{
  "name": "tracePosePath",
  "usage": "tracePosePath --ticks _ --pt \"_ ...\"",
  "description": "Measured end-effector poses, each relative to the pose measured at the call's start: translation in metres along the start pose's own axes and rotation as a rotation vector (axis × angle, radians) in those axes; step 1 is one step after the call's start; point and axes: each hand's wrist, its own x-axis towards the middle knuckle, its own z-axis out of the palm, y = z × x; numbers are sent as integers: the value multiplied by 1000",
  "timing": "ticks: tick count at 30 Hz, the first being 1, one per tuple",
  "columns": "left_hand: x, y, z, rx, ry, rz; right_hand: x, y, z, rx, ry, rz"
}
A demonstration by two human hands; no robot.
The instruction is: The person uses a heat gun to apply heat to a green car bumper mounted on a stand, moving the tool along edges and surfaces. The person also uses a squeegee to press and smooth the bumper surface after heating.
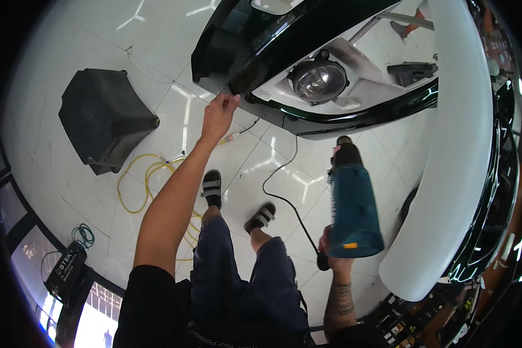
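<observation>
My right hand (327, 243) grips a teal heat gun (355, 211) by its handle, most of the hand hidden behind the gun's body. Its dark nozzle (345, 152) points up toward a glossy black car bumper (354, 122), a short way apart from it. With fingers pinched together, my left hand (221, 111) is at the bumper's lower left corner. Whatever lies between those fingertips is too small to make out. A round fog lamp (319, 81) sits in the bumper's pale opening. The gun's black cord (284, 198) runs up from the handle to the floor under the bumper.
On the tiled floor at left stands a black plastic stool (101, 119). Loops of yellow cable (147, 180) lie near my feet. A large white roll (441, 191) rises along the right side. Another person's leg (412, 26) shows at the top right.
</observation>
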Motion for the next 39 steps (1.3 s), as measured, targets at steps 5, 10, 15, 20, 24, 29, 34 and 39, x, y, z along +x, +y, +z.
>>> tracePosePath --ticks 5,10,15,20,24,29,34,39 --pt "1 -50 46 -443 1 -501 27 -3 -5 145 40 51" --pt "-3 -102 97 -613 40 -343 40 36 25 481 37 41" --pt "14 -168 90 -360 -272 -139 49 92 43 592 70 -150" --pt "27 -213 -2 247 -403 376 103 173 59 1225 220 -569" --pt "-62 -215 -96 547 -5 344 171 280 42 1244 347 -589" --pt "-308 -311 -152 905 -281 -543 299 370 19 1305 592 -474" --pt "-517 -420 -20 777 -295 -796 419 480 5 68 896 -387" --pt "-586 -390 106 793 -96 -734 406 478 73 -24 528 -519"
